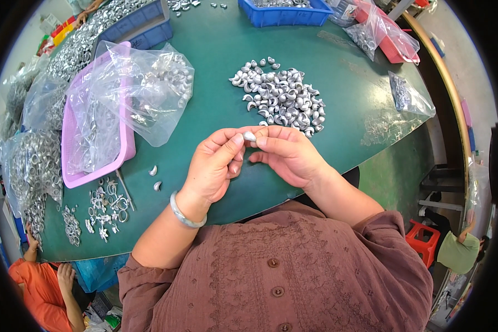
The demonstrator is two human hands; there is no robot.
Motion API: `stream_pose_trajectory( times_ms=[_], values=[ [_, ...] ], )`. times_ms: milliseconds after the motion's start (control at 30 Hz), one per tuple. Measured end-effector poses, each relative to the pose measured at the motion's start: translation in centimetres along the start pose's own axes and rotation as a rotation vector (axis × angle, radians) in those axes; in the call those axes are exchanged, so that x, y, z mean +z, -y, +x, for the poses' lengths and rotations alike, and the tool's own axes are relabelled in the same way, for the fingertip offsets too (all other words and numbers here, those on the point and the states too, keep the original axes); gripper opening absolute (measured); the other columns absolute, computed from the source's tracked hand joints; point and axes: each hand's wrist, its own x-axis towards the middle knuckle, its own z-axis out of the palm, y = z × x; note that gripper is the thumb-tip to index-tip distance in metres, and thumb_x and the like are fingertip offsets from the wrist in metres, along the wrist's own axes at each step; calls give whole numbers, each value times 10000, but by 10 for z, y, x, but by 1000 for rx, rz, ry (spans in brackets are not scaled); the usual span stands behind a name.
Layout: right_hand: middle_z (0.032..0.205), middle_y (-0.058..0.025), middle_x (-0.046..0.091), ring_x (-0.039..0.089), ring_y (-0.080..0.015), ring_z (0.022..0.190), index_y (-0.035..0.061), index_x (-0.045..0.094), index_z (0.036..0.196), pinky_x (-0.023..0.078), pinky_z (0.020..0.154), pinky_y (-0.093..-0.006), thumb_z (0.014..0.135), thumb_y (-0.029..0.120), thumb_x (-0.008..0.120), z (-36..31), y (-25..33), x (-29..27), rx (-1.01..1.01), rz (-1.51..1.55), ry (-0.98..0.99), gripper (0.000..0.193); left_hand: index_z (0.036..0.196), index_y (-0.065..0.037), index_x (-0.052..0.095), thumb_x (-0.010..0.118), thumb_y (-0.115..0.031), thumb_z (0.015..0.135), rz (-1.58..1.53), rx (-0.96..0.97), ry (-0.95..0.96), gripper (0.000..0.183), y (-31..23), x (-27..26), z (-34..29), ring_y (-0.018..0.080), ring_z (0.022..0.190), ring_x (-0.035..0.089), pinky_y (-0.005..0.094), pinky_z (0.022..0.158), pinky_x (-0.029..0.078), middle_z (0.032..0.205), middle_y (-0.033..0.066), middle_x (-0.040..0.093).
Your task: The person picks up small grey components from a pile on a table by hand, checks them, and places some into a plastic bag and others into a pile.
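Between the thumbs and fingertips of both hands is one small curved silver metal piece (249, 136). My left hand (213, 166) pinches its left side, with a pale bangle (183, 214) round the wrist. At its right side my right hand (293, 155) pinches too, the lower fingers curled loosely. Just beyond the hands lies a heap of similar shell-shaped metal pieces (285, 97) on the green table (216, 66). Two loose crescent-shaped pieces (153, 171) rest on the table to the left of my left hand.
A pink basket (128, 146) holding clear plastic bags stands at left, near small ring-like metal parts (109, 206). Blue bins (285, 16) and a red tray (406, 50) sit at the far side. A person in orange (41, 290) is at lower left.
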Motion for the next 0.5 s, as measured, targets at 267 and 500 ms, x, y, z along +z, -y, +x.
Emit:
stream_pose_trajectory(
  times_ms=[267,500],
  values=[
    [938,-31,568,495,-76,801,2,584,924,391,721,-232,788,111,599,-3,5,4,-85,-229,-69,175,879,-49,592,548,-170,844,70,40,-3,134,0,0,-1,33,474,371,146,417,282,602,-38,463],
    [880,-11,568,479,-56,754,-17,576,930,371,763,-203,780,94,608,-3,6,5,-148,-308,-60,189,899,-41,575,530,-149,849,216,119,-19,127,2,2,-2,44,477,379,156,420,291,612,-16,470]
  ],
)
